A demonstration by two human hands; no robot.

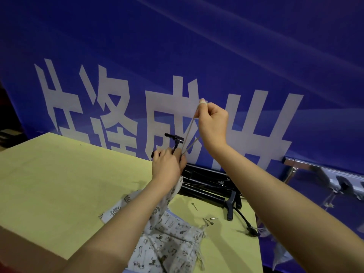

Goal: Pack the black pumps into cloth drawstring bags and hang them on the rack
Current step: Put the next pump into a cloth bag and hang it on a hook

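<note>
Closing step in hand: drawstring being drawn tight on a bagged pump. Left hand (169, 164) curled round the gathered neck of a pale printed cloth drawstring bag (178, 186), with the T-shaped handle of a slim black plastic pump (174, 137) poking out above the fist. Right hand (211, 123) raised, pinching the thin beige cord (192, 133), taut between both hands. Spare black pumps (206, 184) piled on the yellow-green table (69, 174), more printed bags (169, 243) lying nearer. Chrome hook rack (323, 172) low at right. Next, probably: cinch fully, then carry across to a hook, keeping the loop open.
</note>
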